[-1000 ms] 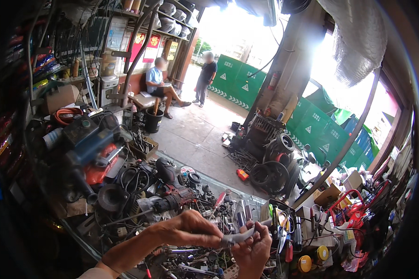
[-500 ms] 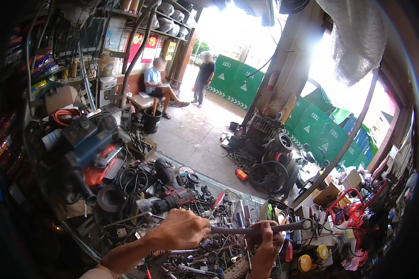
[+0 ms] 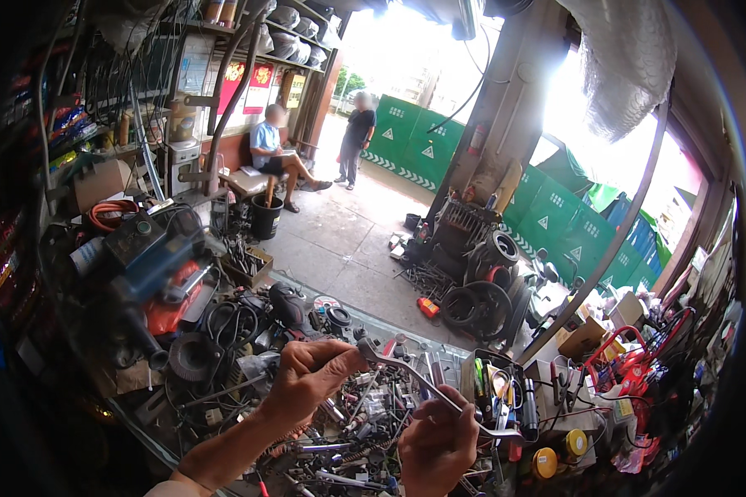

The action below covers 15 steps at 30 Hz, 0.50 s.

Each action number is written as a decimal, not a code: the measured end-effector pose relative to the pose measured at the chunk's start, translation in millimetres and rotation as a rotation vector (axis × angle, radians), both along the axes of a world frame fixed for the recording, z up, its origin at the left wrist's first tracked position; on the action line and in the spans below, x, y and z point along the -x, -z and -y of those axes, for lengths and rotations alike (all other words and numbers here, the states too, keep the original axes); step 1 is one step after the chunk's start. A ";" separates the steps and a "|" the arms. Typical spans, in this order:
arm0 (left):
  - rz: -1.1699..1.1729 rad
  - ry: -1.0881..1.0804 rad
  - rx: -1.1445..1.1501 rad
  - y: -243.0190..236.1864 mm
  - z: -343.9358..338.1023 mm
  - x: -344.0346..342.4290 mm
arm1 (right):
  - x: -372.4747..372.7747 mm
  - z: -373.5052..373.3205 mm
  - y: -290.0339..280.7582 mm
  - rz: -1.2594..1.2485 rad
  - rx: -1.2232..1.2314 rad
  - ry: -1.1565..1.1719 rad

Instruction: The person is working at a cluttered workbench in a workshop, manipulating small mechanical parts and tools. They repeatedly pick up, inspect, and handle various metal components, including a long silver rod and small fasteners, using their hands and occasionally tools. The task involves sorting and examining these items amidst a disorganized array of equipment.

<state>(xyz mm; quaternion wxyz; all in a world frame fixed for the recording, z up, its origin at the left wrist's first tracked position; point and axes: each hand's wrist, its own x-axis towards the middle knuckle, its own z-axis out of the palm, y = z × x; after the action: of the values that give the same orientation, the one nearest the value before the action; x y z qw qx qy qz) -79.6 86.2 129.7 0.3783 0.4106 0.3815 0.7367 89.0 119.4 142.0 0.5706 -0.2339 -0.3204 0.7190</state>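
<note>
A grey metal ring wrench [image 3: 418,376] with offset, bent ends is held at a slant above the cluttered bench. My right hand [image 3: 439,443] has its fingers closed round the shaft, nearer the lower right end. At the upper left end, the pinched thumb and fingers of my left hand [image 3: 311,377] are against the ring head. Beneath both hands spreads a dense heap of loose metal parts [image 3: 365,431], with bolts, springs and small tools mixed together.
A blue bench machine [image 3: 157,269] and a black-and-grey power tool [image 3: 288,305] stand to the left. At right are a bin of pens and tools [image 3: 497,385] and yellow-lidded jars [image 3: 544,462]. Tyres [image 3: 477,306] lie beyond the bench. One person [image 3: 278,149] sits; another [image 3: 356,137] stands.
The wrench has turned from nearly level to a slant, its left end now higher and its right end lower. My left hand moved up and left; my right hand moved left and down.
</note>
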 end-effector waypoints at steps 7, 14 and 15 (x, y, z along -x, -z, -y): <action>-0.201 0.455 -0.131 4.5 10.0 12.4 | -5.5 -25.7 8.2 -0.231 0.370 -0.195; -0.812 0.734 -0.129 4.9 10.5 5.8 | -21.4 -50.9 15.7 0.408 -0.187 -0.160; -0.939 0.665 -0.104 3.9 12.0 6.8 | -25.7 -54.6 16.7 0.458 -0.216 -0.149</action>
<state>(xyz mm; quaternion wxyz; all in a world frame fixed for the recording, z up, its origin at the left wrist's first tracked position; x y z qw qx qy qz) -86.3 74.2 125.8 0.3591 0.8094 0.3221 0.3348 114.6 174.0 125.3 0.4503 -0.3041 -0.5324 0.6490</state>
